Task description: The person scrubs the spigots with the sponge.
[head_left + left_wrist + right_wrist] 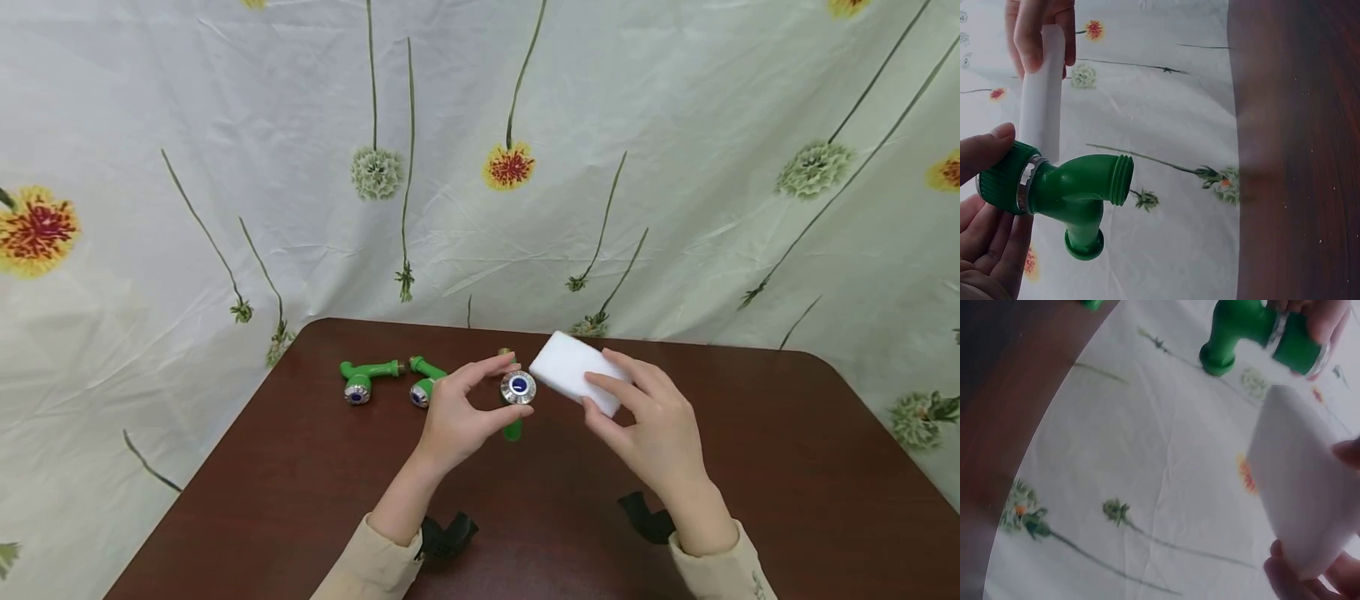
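My left hand (461, 408) grips a green tap (1075, 187) round its ribbed knob, between thumb and fingers. The knob's silver face with a blue centre is turned up in the head view, and the threaded end shows in the left wrist view. My right hand (656, 417) pinches a white sponge block (573, 371) by its edges, tilted beside the tap. In the right wrist view the sponge (1300, 487) stands just below the tap (1241, 325). In the head view, sponge and knob look close together; whether they touch is hard to tell.
Two more green taps, one at the left (371, 370) and one partly behind my left hand (427, 367), lie on the dark brown table (300, 483). A white flowered cloth (450, 233) hangs behind the table. Black curved pieces (450, 537) sit at my wrists.
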{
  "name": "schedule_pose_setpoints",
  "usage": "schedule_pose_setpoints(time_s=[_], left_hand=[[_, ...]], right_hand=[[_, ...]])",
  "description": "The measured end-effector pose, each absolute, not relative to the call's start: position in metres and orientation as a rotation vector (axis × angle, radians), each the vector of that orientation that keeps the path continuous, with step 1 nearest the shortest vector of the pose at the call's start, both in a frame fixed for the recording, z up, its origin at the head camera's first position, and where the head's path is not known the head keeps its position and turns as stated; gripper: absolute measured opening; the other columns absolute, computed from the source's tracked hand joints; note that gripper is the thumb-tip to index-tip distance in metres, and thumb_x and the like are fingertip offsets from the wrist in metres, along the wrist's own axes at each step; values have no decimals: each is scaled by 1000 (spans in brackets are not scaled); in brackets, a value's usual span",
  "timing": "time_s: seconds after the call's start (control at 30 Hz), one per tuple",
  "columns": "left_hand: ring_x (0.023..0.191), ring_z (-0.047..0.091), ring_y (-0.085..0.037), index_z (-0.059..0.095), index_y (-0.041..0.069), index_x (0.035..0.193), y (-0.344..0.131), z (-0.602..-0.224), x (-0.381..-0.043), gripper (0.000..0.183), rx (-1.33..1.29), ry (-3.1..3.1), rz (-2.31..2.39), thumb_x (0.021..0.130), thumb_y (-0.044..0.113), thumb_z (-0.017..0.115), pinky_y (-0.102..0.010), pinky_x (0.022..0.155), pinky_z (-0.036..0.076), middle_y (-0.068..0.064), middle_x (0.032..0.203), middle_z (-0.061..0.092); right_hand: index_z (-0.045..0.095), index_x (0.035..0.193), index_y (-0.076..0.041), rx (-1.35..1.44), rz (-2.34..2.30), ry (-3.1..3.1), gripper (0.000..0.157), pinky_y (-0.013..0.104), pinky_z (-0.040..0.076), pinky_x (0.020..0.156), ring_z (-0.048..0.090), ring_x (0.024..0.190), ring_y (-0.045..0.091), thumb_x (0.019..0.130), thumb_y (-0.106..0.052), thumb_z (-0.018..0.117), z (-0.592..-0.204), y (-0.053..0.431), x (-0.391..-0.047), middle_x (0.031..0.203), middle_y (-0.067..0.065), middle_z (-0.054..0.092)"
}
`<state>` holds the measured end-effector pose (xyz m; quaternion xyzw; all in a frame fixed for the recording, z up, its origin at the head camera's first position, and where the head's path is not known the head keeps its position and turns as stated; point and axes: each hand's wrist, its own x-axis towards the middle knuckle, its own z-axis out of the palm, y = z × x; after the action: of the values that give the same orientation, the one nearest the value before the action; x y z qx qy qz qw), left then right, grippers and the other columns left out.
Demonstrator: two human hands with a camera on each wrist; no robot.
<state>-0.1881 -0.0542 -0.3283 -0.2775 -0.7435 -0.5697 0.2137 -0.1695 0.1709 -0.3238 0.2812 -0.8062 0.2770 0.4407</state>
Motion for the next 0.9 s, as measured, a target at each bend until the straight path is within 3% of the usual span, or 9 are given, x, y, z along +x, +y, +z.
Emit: schedule_pose_setpoints(time_s=[0.1, 0.23, 0.37, 0.47, 0.7, 0.9], left_hand=[[105, 62, -22, 65, -1, 115, -55, -338, -194, 58, -776, -2051, -1588, 61, 1, 86, -34, 95, 46, -10, 104, 69], [106, 61, -19, 65, 2, 117, -57, -341, -195, 57, -778, -2057, -1581, 64, 4, 86, -37, 94, 47, -9, 111, 67], [103, 62, -24, 64, -3, 116, -57, -331, -189, 54, -768, -2061, -1592, 65, -1, 83, -42, 91, 48, -14, 110, 67], [94, 65, -29, 63, -9, 114, -56, -318, -181, 53, -756, -2061, -1609, 65, -5, 82, -44, 87, 50, -19, 103, 67], [88, 66, -33, 63, -10, 112, -56, -310, -177, 52, -751, -2049, -1641, 64, -7, 82, -39, 79, 54, -22, 100, 67], [86, 65, -31, 64, -9, 110, -56, -311, -178, 53, -758, -2029, -1653, 61, -7, 83, -32, 77, 55, -19, 96, 67]], right_hand=[[75, 95, -9, 652, 745, -1982, 27, 31, 51, 74, 61, 98, 27, 84, -30, 61, -324, 171, -169, 114, 9, 64], [74, 98, -11, 819, 807, -1944, 28, 20, 48, 81, 60, 100, 26, 86, -33, 62, -324, 163, -167, 117, 10, 63], [74, 98, -11, 933, 761, -1944, 28, 27, 51, 75, 60, 98, 26, 88, -32, 59, -324, 164, -169, 115, 12, 63], [74, 96, -10, 869, 729, -1957, 30, 34, 52, 70, 60, 97, 27, 89, -33, 57, -326, 171, -174, 115, 12, 63], [75, 96, -10, 815, 855, -1937, 30, 14, 45, 82, 61, 98, 25, 86, -35, 62, -329, 172, -175, 116, 10, 64], [75, 94, -9, 833, 842, -1939, 29, 15, 45, 84, 61, 98, 25, 86, -34, 61, -326, 173, -176, 115, 11, 64]])
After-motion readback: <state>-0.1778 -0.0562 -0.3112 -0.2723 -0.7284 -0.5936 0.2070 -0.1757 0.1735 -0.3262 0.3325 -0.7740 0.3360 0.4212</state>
